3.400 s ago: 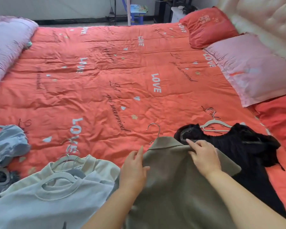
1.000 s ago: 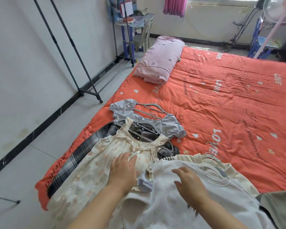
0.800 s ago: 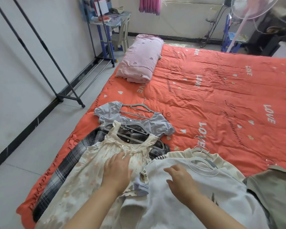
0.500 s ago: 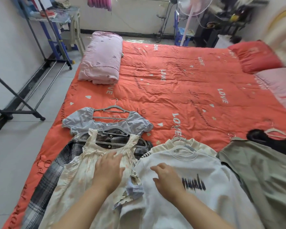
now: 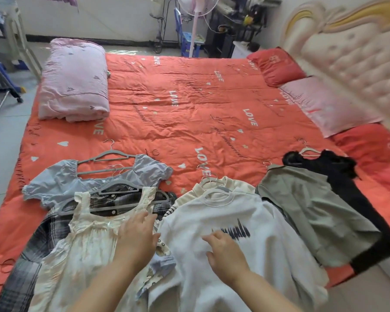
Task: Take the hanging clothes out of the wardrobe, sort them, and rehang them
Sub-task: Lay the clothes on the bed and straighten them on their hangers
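Your left hand [image 5: 136, 240] lies flat on cream dress [image 5: 86, 251], fingers straight, close together. Your right hand [image 5: 226, 255] rests on white tee [image 5: 257, 273], fingers loosely bent, slightly apart.

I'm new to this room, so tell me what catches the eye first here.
The orange-red bedspread printed with LOVE fills the middle of the view. Along its near edge, on hangers, lie a cream dress at the left, a white T-shirt in the middle, an olive shirt and a black top at the right. The left hand rests on the dress, the right hand on the T-shirt.
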A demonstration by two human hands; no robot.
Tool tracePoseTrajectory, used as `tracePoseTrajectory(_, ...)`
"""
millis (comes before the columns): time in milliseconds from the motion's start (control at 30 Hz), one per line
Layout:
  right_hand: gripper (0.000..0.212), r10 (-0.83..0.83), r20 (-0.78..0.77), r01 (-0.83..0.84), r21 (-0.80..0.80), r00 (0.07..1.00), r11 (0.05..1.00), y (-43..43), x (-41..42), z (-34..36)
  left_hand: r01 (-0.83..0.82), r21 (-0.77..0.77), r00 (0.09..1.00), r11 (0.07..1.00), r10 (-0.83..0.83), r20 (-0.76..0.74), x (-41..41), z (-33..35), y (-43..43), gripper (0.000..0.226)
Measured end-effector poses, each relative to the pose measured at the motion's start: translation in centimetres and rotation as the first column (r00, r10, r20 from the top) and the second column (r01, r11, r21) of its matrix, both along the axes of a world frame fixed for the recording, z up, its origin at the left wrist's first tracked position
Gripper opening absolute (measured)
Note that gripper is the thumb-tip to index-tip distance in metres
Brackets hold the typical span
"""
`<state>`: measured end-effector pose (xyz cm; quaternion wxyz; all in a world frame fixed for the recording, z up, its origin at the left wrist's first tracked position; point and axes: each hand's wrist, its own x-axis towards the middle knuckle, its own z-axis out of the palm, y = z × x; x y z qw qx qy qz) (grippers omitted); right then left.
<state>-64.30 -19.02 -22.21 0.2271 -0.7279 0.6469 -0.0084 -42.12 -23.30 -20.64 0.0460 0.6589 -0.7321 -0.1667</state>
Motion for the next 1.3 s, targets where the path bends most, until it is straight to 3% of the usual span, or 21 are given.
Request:
tracePoseTrajectory(233,0.038,0.011,0.008,-0.011,0.045,1.000,0.999,-3.2,-4.7,-2.6,0.008,-0.066,1.000,0.998,-0.008,0.003,-3.3,-3.1,-2.2,0.056)
tracePoseTrajectory(367,0.032,0.041,-0.048,-0.044,-0.072,0.998,0.996,-7.2,-7.7,-4.6,0.018,-0.158,0.999,0.987,-0.010,0.050,-5.4,-4.6,-3.7,0.065)
tracePoseTrajectory(500,0.043,0.108,-0.102,-0.094,0.136,0.989,0.986,-12.7,-11.6,-8.3,0.016,-0.158,0.998,0.987,-0.007,0.058,-8.7,-8.1,-5.9,0.066)
tracePoseTrajectory(633,0.041,0.116,-0.149,-0.096,0.137,0.982,0.986,-18.3,-14.3,-12.6,-0.005,-0.165,0.999,0.986,0.013,0.050,-11.7,-12.2,-8.2,0.067)
tracePoseTrajectory(800,0.040,0.102,-0.233,-0.086,0.079,0.967,0.993,-23.6,-15.6,-18.3,-0.008,-0.250,1.000,0.968,0.011,0.008,-14.4,-17.2,-10.1,0.081)
tracePoseTrajectory(933,0.048,0.083,-0.257,-0.071,0.057,0.963,0.996,-25.8,-15.4,-22.3,0.003,-0.243,1.000,0.970,0.000,0.010,-15.3,-19.9,-10.1,0.087)
tracePoseTrajectory(1100,0.038,0.047,-0.281,-0.052,-0.011,0.959,0.999,-26.3,-15.2,-24.4,0.024,-0.229,0.999,0.973,-0.012,0.053,-15.3,-21.8,-9.4,0.089)
tracePoseTrajectory(1200,0.029,0.031,-0.244,-0.046,-0.053,0.969,0.998,-25.9,-15.4,-23.7,0.005,-0.220,0.996,0.976,0.014,0.085,-15.0,-21.5,-9.1,0.082)
tracePoseTrajectory(1300,0.014,-0.010,-0.048,0.002,-0.165,0.999,0.986,-24.5,-15.8,-21.3,-0.016,-0.264,0.994,0.964,0.043,0.098,-14.6,-20.2,-9.2,0.070)
